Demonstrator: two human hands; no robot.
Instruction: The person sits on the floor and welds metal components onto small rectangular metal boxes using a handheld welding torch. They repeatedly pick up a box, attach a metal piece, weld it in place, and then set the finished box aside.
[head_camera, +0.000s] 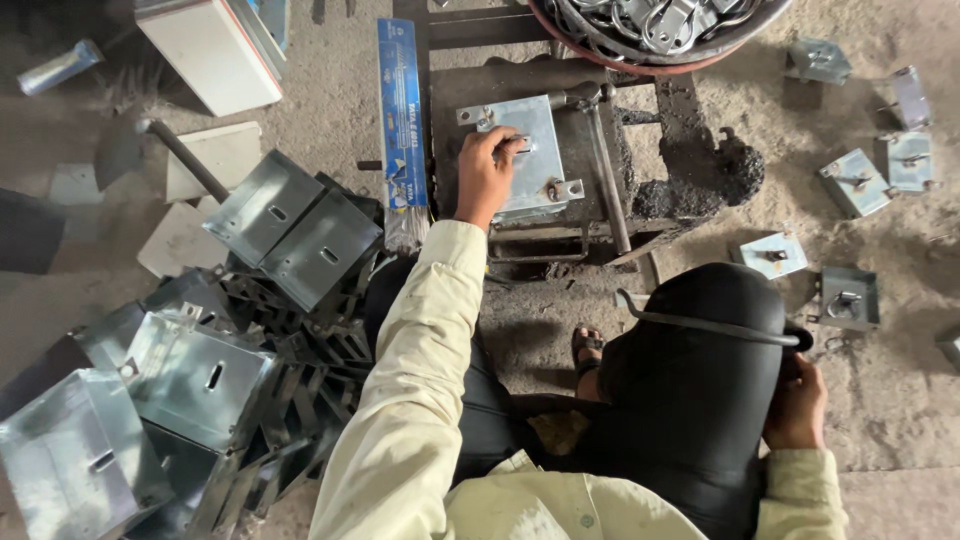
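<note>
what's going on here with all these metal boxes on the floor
A person sits on the ground at a small dark metal stand. Their left hand presses on a grey sheet-metal box lying on the stand, fingers at a small metal fitting on its face. Their right hand rests by the knee, near a bent metal rod. A pile of similar boxes lies to the left; smaller boxes with fittings are scattered to the right.
</note>
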